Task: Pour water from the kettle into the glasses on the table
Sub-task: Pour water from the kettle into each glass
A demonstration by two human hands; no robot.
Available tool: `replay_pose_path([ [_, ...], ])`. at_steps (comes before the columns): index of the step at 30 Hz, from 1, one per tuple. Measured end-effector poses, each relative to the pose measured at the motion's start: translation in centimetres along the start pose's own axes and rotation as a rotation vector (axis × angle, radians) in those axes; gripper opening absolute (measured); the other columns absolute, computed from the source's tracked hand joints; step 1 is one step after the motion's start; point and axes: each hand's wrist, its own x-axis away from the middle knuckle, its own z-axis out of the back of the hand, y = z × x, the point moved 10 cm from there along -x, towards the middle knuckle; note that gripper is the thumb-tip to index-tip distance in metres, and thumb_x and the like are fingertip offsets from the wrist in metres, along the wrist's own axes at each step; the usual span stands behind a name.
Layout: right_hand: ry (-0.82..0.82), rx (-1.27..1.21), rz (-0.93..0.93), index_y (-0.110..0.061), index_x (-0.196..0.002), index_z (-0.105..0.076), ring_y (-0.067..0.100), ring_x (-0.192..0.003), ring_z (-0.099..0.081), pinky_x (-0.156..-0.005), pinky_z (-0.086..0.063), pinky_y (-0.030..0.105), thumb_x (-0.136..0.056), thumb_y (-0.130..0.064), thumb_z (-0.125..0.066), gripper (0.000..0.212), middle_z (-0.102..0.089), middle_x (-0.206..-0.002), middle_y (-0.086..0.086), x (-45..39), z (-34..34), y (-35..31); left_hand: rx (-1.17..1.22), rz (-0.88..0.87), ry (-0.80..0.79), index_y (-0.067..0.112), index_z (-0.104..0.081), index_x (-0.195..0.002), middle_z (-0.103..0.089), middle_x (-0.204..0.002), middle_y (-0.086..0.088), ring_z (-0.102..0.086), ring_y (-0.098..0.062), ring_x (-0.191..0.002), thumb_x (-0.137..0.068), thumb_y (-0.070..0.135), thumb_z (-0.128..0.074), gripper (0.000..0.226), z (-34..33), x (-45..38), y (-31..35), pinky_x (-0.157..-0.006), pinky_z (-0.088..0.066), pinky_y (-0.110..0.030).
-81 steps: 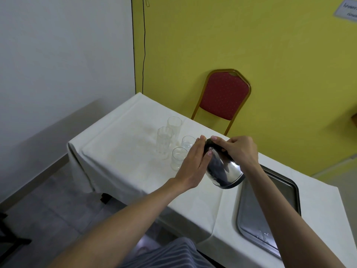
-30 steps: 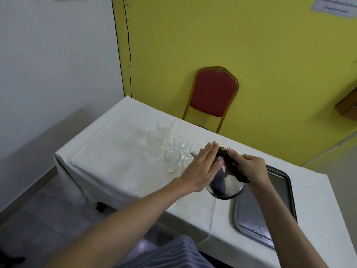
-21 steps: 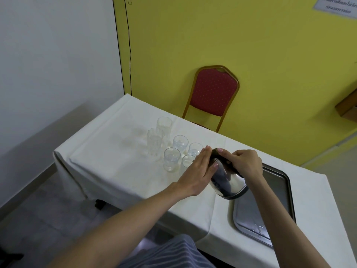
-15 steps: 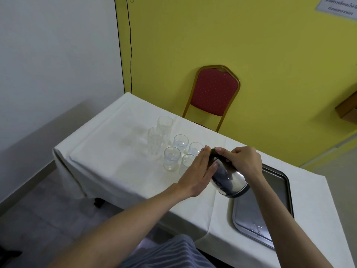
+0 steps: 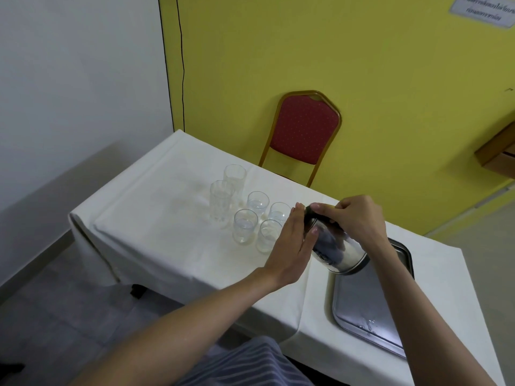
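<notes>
A shiny steel kettle (image 5: 337, 250) is tilted toward the glasses, held above the table. My right hand (image 5: 355, 215) grips its dark top and handle. My left hand (image 5: 294, 247) lies flat against the kettle's left side, fingers together. Several clear glasses stand in a cluster on the white tablecloth (image 5: 156, 218): two tall cut ones (image 5: 221, 201) at the back and short round ones (image 5: 245, 225) in front. The nearest short glass (image 5: 267, 235) sits just left of my left hand. The kettle's spout is hidden behind my hands.
A metal tray (image 5: 359, 305) lies on the table under and right of the kettle, with a few drops on it. A red chair (image 5: 302, 129) stands behind the table against the yellow wall. The table's front edge drops to a grey floor.
The kettle has tipped further toward the glasses and shifted slightly. My left hand moved from its top to its side. My right hand stays on the handle.
</notes>
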Motion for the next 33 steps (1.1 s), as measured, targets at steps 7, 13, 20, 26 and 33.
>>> replay_pose_path([
  [7,0.006,0.035,0.013,0.002,-0.061,-0.067,0.024,-0.052,-0.049,-0.052,-0.034,0.032,-0.066,-0.064,-0.083,0.068,-0.056,-0.052,0.01,0.0,1.1,-1.2,0.027,-0.001,0.026,0.022,0.001,-0.156,0.0,-0.164,0.007,0.001,-0.004,-0.149,-0.103,0.048,-0.024,0.064,0.2,-0.1,0.8,-0.122,-0.007,-0.032],
  [13,0.011,0.063,0.014,0.003,-0.066,-0.07,0.023,-0.052,-0.049,-0.049,-0.031,0.031,-0.065,-0.067,-0.081,0.071,-0.058,-0.056,0.013,-0.2,1.7,-1.7,0.045,-0.007,0.04,0.024,-0.001,-0.156,-0.003,-0.164,0.009,0.0,-0.003,-0.149,-0.102,0.05,-0.023,0.064,0.4,-0.1,1.2,-0.122,-0.008,-0.032],
  [20,0.015,0.09,0.014,0.001,-0.064,-0.071,0.019,-0.047,-0.045,-0.045,-0.029,0.029,-0.065,-0.069,-0.079,0.07,-0.055,-0.051,0.008,-0.2,1.9,-1.8,0.043,-0.021,0.039,0.022,-0.002,-0.156,-0.006,-0.164,0.005,-0.002,-0.006,-0.149,-0.104,0.047,-0.025,0.062,0.5,0.0,1.7,-0.122,-0.009,-0.034],
  [26,0.023,0.085,0.016,0.006,-0.064,-0.068,0.021,-0.048,-0.043,-0.046,-0.027,0.03,-0.065,-0.068,-0.08,0.075,-0.052,-0.051,0.009,-0.1,1.9,-1.9,0.059,-0.025,0.04,0.022,-0.003,-0.156,-0.008,-0.164,0.005,-0.006,-0.006,-0.149,-0.103,0.048,-0.026,0.063,0.4,0.0,1.5,-0.121,-0.013,-0.037],
  [33,0.029,0.085,0.022,0.005,-0.065,-0.07,0.021,-0.048,-0.044,-0.046,-0.028,0.029,-0.064,-0.069,-0.079,0.075,-0.053,-0.051,0.008,0.0,2.2,-2.0,0.049,-0.02,0.035,0.027,-0.002,-0.156,-0.008,-0.164,0.008,-0.006,-0.006,-0.149,-0.102,0.051,-0.026,0.063,0.0,-0.2,1.3,-0.121,-0.014,-0.039],
])
